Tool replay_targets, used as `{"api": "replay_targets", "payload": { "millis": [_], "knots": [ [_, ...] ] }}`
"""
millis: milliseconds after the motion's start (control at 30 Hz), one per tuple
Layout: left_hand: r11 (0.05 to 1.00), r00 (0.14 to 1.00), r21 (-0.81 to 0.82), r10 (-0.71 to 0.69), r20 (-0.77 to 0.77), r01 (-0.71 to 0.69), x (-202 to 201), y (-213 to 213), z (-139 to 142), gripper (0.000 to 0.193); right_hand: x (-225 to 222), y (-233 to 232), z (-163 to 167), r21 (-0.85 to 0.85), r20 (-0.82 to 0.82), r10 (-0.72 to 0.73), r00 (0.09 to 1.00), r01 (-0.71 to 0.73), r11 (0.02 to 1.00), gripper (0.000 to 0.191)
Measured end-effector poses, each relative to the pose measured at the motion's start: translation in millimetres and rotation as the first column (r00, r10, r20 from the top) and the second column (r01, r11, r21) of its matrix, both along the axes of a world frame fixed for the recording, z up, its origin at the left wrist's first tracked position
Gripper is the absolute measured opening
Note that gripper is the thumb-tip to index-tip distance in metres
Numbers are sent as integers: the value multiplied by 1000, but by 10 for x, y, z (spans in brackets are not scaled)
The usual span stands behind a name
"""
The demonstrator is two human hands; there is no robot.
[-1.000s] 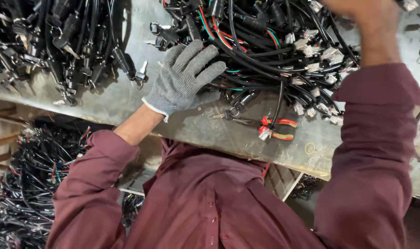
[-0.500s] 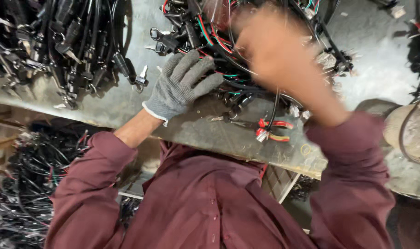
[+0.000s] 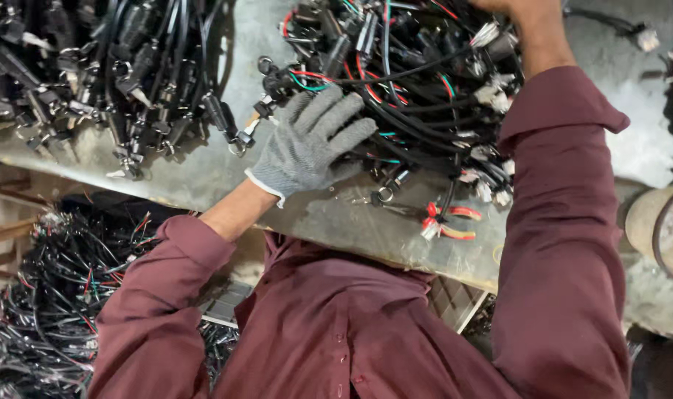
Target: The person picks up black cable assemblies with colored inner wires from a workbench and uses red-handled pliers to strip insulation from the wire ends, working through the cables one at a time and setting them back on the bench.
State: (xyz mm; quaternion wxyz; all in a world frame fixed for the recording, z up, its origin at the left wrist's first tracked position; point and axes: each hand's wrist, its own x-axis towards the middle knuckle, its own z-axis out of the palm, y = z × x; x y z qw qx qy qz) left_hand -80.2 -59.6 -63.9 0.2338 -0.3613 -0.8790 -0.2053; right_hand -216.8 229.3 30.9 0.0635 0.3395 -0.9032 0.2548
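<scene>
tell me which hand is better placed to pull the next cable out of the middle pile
Probably the left hand: gloved, it lies flat on the near edge of the wire harness pile in full view. The right hand reaches past the pile's far side, mostly cut off by the frame edge.

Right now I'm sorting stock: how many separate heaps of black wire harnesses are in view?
3. One heap of black wire harnesses lies on the grey metal bench at its left; a second lies under the grey-gloved left hand; a third sits below the bench. More may be hidden.
</scene>
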Motion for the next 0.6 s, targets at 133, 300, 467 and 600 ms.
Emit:
{"api": "replay_targets", "payload": {
  "millis": [133, 300, 467, 600],
  "knots": [
    [1000, 1000, 3, 15, -7, -15, 0, 6, 4, 80, 73, -131, 47, 17, 90, 49, 995, -51, 999, 20],
    [1000, 1000, 1, 3, 12, -3, -15, 5, -26, 80, 50, -118, 81, 35, 144, 79, 986, -85, 996, 19],
    [997, 998, -69, 25, 55, -21, 10, -13, -55, 88, 132, -22, 115, 35, 207, 84, 975, -93, 995, 18],
    [995, 999, -95, 38, 18, -36, 6, -31, -91, 83, 162, 45, 186, 43, 225, 90, 970, -102, 994, 17]
  ]
}}
